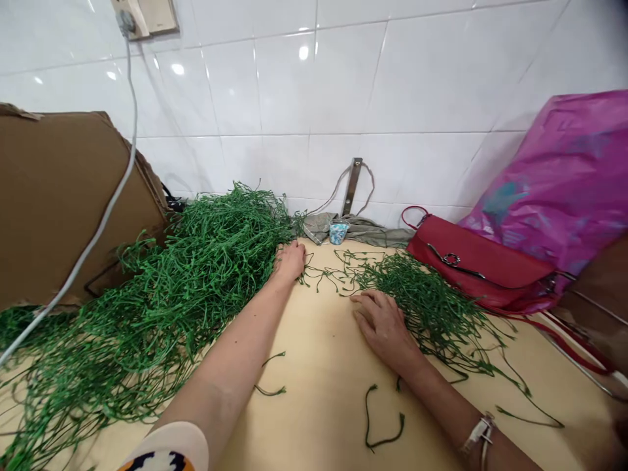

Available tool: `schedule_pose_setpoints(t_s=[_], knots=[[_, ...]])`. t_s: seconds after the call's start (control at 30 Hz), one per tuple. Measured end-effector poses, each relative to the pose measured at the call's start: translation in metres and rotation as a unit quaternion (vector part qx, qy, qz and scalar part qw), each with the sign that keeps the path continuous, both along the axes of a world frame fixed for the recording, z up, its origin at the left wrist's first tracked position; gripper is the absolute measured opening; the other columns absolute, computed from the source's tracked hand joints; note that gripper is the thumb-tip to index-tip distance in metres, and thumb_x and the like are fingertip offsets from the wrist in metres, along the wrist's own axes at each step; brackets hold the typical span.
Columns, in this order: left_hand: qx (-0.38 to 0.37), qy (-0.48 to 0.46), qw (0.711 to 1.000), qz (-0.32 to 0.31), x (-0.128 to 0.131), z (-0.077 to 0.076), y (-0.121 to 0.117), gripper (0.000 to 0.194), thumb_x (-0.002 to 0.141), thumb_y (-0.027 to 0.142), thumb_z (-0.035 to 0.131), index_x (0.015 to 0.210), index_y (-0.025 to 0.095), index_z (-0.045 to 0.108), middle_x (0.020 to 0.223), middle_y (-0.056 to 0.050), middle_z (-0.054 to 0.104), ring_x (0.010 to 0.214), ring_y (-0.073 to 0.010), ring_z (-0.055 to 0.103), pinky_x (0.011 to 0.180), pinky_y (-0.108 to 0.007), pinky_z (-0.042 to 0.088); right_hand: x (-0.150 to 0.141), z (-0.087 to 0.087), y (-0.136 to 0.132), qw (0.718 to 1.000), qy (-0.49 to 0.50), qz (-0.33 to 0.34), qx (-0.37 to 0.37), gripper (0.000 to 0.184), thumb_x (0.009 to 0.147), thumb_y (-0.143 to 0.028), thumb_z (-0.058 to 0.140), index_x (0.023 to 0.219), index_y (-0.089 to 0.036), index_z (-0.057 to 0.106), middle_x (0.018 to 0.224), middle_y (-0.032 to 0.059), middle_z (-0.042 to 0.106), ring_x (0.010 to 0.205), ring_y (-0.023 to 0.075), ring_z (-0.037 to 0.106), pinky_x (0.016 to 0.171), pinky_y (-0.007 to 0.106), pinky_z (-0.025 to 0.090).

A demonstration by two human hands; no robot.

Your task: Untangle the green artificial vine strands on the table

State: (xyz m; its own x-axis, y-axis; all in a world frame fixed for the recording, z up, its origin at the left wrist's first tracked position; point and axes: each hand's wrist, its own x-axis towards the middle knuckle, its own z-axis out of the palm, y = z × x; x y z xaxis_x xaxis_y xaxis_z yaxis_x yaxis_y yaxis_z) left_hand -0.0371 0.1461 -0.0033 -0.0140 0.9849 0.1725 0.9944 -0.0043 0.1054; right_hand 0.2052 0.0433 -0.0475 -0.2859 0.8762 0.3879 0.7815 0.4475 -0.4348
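Observation:
In the head view, a large heap of green plastic vine strands (181, 275) spreads across the left of the pale wooden table (318, 366). My left hand (289, 260) lies at the heap's right edge, its fingertips among thin loose strands, and I cannot tell whether it grips any. A smaller tangle of the same green strands (422, 307) lies to the right. My right hand (383, 327) rests palm down against that tangle, fingers loosely curled. A short loose strand (377, 422) lies on the bare wood near my right wrist.
A brown cardboard sheet (69, 203) leans at the left, crossed by a white cable (98, 216). A red handbag (475, 261) and a magenta plastic bag (554, 190) sit at the right. Grey cloth (353, 229) and a small blue-patterned cup (338, 232) stand against the white tiled wall (294, 85).

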Motion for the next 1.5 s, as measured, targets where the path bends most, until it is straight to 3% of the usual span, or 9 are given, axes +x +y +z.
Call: schedule_pose_setpoints(t_s=[0.17,0.4,0.93,1.5], knots=[[0.001,0.008,1.0,-0.003,0.002,0.006,-0.004,0.035,0.098,0.028,0.041,0.112,0.02,0.072,0.128,-0.013,0.068,0.105,-0.0282,0.067,0.095,-0.041,0.044,-0.005,0.014,-0.008,0.999,-0.005,0.006,-0.049,0.029,0.093,-0.022,0.05,0.116,-0.022,0.069,0.125,0.014,0.062,0.119,0.032,0.051,0.098,0.051,0.043],[0.012,0.012,0.999,-0.03,-0.002,0.004,0.003,0.037,0.099,0.029,0.039,0.114,0.021,0.071,0.128,-0.011,0.068,0.109,-0.0282,0.068,0.099,-0.042,0.043,-0.01,0.022,-0.014,0.998,-0.016,-0.03,-0.061,0.028,0.093,-0.017,0.056,0.118,-0.02,0.068,0.128,0.0106,0.061,0.12,0.0273,0.051,0.103,0.044,0.042],[0.029,0.024,0.999,-0.03,-0.006,-0.005,0.014,0.035,0.099,0.032,0.04,0.111,0.022,0.071,0.122,-0.008,0.07,0.099,-0.024,0.07,0.089,-0.036,0.045,-0.013,0.02,-0.016,0.997,-0.014,-0.017,-0.076,0.029,0.097,-0.014,0.053,0.121,-0.019,0.068,0.132,0.0111,0.061,0.122,0.0275,0.05,0.103,0.046,0.042],[0.036,-0.012,0.998,-0.041,-0.004,-0.006,0.01,0.033,0.098,0.029,0.043,0.111,0.022,0.072,0.121,-0.009,0.071,0.105,-0.0264,0.068,0.099,-0.043,0.042,-0.011,0.023,-0.018,0.996,-0.02,-0.016,-0.083,0.033,0.096,-0.015,0.049,0.122,-0.021,0.068,0.137,0.0125,0.061,0.127,0.0298,0.051,0.107,0.05,0.042]])
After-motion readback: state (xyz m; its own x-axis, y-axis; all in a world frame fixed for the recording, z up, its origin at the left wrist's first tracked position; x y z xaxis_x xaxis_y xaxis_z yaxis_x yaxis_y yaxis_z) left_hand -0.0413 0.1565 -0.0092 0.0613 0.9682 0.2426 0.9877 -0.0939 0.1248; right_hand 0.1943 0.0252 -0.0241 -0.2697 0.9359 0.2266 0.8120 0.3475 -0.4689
